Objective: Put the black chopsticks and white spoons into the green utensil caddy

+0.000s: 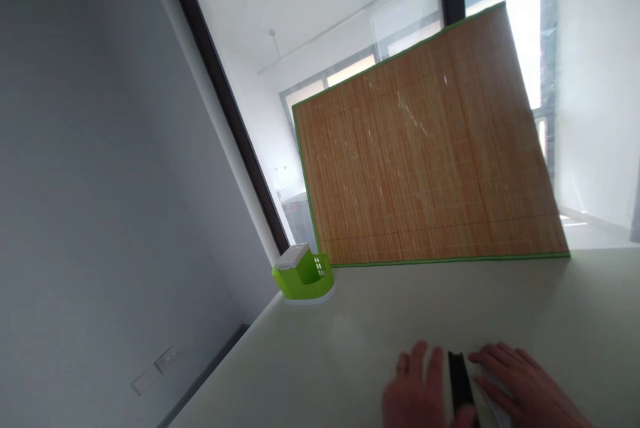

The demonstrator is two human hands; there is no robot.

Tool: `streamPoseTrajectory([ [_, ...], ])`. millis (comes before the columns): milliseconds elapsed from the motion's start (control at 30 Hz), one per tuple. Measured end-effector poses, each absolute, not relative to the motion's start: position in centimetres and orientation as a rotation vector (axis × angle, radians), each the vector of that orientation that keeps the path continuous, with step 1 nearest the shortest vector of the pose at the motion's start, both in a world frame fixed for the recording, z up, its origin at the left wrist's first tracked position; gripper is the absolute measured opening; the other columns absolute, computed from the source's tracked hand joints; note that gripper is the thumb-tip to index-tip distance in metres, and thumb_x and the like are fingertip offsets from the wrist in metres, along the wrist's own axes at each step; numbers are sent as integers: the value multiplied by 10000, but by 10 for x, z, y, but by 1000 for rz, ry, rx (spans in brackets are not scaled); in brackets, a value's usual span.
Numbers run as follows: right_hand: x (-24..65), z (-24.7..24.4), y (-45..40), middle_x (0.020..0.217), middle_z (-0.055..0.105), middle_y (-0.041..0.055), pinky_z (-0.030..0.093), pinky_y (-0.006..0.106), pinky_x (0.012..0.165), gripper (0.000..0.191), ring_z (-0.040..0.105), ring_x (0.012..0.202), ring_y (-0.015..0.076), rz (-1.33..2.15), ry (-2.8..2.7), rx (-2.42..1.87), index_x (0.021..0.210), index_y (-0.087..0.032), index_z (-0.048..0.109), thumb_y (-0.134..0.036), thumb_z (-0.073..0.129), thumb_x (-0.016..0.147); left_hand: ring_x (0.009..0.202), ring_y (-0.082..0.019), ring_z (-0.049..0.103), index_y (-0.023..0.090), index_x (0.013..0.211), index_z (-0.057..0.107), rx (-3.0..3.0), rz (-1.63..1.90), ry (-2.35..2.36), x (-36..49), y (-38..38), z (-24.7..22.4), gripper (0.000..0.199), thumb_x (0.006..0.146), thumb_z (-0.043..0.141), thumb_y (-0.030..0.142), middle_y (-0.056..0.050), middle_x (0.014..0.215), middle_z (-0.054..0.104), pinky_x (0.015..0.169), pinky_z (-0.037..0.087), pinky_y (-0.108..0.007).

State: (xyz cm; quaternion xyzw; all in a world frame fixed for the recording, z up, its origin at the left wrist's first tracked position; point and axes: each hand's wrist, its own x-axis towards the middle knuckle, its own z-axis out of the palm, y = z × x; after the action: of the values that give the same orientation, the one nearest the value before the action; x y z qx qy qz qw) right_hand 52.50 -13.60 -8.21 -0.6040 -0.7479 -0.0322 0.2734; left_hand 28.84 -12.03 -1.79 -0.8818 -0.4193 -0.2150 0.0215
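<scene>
A narrow black object (460, 381), perhaps a stapler, lies on the white table between my hands at the bottom of the head view. My left hand (416, 391) is just left of it, slightly blurred, with its fingers stretched out and apart. The left thumb reaches the black object's near end; whether it presses on it I cannot tell. To the right, my right hand (523, 381) holds a thin white piece (496, 401), like folded paper, between thumb and fingers. Most of that piece is hidden beneath the hand.
A green and white plastic holder (304, 278) stands at the table's back left corner. Behind the table (370, 328), a bamboo mat (425, 155) with green edging leans against a dark-framed window (240, 135). A grey wall (100, 181) with sockets (155, 369) is on the left.
</scene>
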Motion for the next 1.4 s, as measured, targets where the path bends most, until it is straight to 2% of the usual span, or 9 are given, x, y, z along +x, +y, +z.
streamPoseTrajectory([
  [67, 526, -80, -135, 1085, 680, 17, 460, 445, 858, 286, 617, 1005, 267, -57, -1998, -1644, 1093, -369, 640, -486, 489, 881, 1178, -298, 487, 284, 1361, 418, -2640, -667, -1379, 260, -78, 22, 557, 840, 506, 463, -71, 1389, 463, 898, 489, -406],
  [133, 527, -78, -134, 1082, 680, 10, 460, 443, 863, 280, 614, 1005, 261, -37, -1979, -1647, 1090, -374, 641, -482, 486, 883, 1199, -252, 459, 267, 1351, 420, -2508, -664, -1461, 230, -32, 56, 497, 874, 467, 400, -59, 1383, 452, 928, 459, -366],
  [300, 535, -72, -134, 1051, 693, 8, 458, 442, 880, 269, 621, 996, 256, -51, -1862, -1660, 1062, -354, 660, -457, 482, 888, 1217, -301, 406, 190, 1344, 402, -2134, -617, -1671, 160, 68, 105, 513, 869, 481, 367, -123, 1380, 408, 935, 411, -393],
  [500, 546, -71, -135, 1022, 694, 22, 459, 443, 876, 296, 617, 979, 250, -5, -1752, -1699, 1008, -306, 671, -444, 425, 918, 1216, -374, 415, 193, 1372, 354, -1872, -497, -2060, 101, 131, 116, 691, 791, 544, 515, -190, 1413, 343, 929, 383, -432],
  [667, 551, -74, -133, 1007, 690, 26, 453, 446, 874, 287, 609, 974, 247, -18, -1716, -1725, 991, -297, 662, -440, 422, 925, 1104, -291, 539, 189, 1408, 286, -2030, -454, -2205, 85, 162, 103, 737, 784, 543, 484, -158, 1324, 447, 868, 430, -362],
  [833, 550, -71, -133, 985, 693, 23, 470, 416, 837, 266, 618, 946, 236, -60, -1706, -1723, 983, -293, 662, -408, 428, 928, 1086, -298, 550, 164, 1380, 340, -2034, -463, -2193, 81, 176, 96, 668, 796, 505, 443, -150, 1158, 548, 788, 459, -348],
  [1000, 548, -67, -133, 983, 693, 31, 458, 420, 854, 254, 615, 957, 239, -119, -1686, -1708, 973, -284, 659, -384, 429, 930, 1012, -317, 588, 179, 1361, 379, -1993, -450, -2166, 100, 166, 98, 701, 774, 497, 543, -174, 1129, 558, 754, 465, -353],
  [1167, 548, -69, -132, 975, 689, 29, 443, 427, 862, 231, 612, 942, 234, -98, -1697, -1708, 976, -279, 642, -356, 429, 932, 954, -325, 608, 240, 1367, 383, -2014, -410, -1995, 159, 133, 104, 662, 797, 445, 570, -153, 1071, 577, 745, 463, -384],
  [1400, 548, -68, -131, 947, 682, 23, 434, 425, 827, 209, 604, 918, 232, -82, -1694, -1703, 965, -264, 628, -316, 428, 930, 936, -306, 600, 224, 1297, 474, -2214, -419, -1709, 275, 75, 116, 608, 791, 471, 561, -150, 1094, 561, 738, 459, -378],
])
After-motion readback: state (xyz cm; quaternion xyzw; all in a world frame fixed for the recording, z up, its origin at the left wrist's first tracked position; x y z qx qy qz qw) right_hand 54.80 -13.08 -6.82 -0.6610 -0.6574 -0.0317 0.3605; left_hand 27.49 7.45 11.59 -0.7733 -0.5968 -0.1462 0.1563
